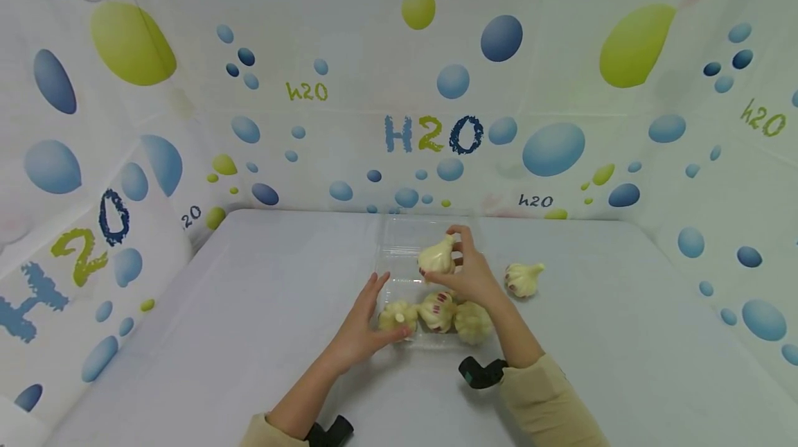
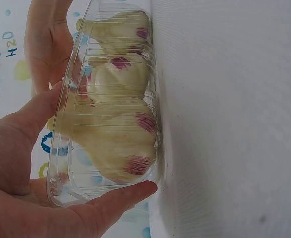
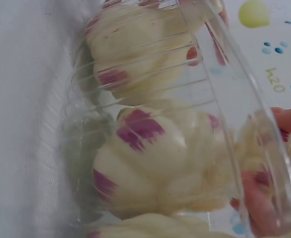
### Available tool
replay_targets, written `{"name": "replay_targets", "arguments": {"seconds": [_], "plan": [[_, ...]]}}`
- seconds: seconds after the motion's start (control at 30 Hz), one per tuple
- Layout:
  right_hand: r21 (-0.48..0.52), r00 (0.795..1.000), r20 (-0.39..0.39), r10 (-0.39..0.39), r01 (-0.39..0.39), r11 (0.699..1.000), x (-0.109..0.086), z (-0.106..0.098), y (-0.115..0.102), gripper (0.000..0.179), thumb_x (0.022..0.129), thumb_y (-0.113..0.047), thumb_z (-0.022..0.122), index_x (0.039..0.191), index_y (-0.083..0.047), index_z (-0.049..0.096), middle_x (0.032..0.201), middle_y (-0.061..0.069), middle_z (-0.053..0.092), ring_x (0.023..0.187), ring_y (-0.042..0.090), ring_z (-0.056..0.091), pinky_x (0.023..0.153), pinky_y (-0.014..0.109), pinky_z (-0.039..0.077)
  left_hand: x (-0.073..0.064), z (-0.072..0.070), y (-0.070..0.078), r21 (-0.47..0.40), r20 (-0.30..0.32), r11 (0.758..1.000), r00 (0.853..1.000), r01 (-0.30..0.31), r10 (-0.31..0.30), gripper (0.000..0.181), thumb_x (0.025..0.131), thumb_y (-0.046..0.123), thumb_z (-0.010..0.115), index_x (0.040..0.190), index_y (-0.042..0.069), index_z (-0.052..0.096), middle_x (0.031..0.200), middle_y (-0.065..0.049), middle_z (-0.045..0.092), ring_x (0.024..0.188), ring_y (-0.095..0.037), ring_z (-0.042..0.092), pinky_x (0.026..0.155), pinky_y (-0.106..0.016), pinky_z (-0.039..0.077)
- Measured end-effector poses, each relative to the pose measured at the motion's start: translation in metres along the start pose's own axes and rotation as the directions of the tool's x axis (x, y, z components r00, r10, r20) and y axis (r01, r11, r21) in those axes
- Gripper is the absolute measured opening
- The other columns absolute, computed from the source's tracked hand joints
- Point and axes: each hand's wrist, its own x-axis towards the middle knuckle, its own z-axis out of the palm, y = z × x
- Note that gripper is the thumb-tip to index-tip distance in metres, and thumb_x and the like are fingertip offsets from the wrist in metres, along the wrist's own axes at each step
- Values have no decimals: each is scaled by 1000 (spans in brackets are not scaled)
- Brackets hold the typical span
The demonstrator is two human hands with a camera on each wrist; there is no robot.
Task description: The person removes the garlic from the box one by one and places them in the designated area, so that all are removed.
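Note:
My right hand (image 1: 470, 274) pinches a garlic bulb (image 1: 436, 256) between thumb and fingers, above the clear plastic container (image 1: 430, 345). In the container's front part sit three more bulbs in a row: a left garlic bulb (image 1: 397, 317), a middle garlic bulb (image 1: 438, 312) with purple marks and a right garlic bulb (image 1: 473, 323). My left hand (image 1: 360, 336) holds the container's left end, thumb along the front wall and fingers at the side. The left wrist view shows its thumb (image 2: 120, 203) against the ribbed plastic, with the purple-streaked bulbs (image 2: 118, 141) seen through it.
Another garlic bulb (image 1: 522, 280) lies on the white table (image 1: 280, 281), right of the container. The container's open lid (image 1: 405, 232) lies flat behind it. A patterned curtain (image 1: 349, 100) hangs behind the table. Black wrist devices (image 1: 480, 372) sit below both hands.

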Motion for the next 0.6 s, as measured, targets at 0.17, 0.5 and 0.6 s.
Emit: {"name": "replay_targets", "arguments": {"seconds": [0.17,0.5,0.6], "plan": [[4,1000,-15,8,-8,1000,-3,-6,4,77,72,-25,79,130,-19,29,121,19,50,99,32,56,74,39,49,0,0,1,-1,-3,1000,1000,4,-4,93,72,33,78,146,18,23,152,-15,7,136,-36,10,102,-60,19],[-26,998,-59,13,-14,1000,-9,-19,6,75,71,-26,79,130,-19,33,124,21,49,104,36,53,77,44,48,0,0,1,-16,0,1000,1000,18,-18,93,72,32,78,146,19,22,152,-14,6,136,-36,10,101,-59,21],[-27,998,-66,14,-16,1000,-12,-23,4,74,71,-24,79,130,-19,34,125,21,48,105,36,52,78,45,48,0,0,0,-24,0,1000,1000,19,-19,93,72,32,78,146,20,23,152,-13,6,136,-35,10,102,-58,21]]}}
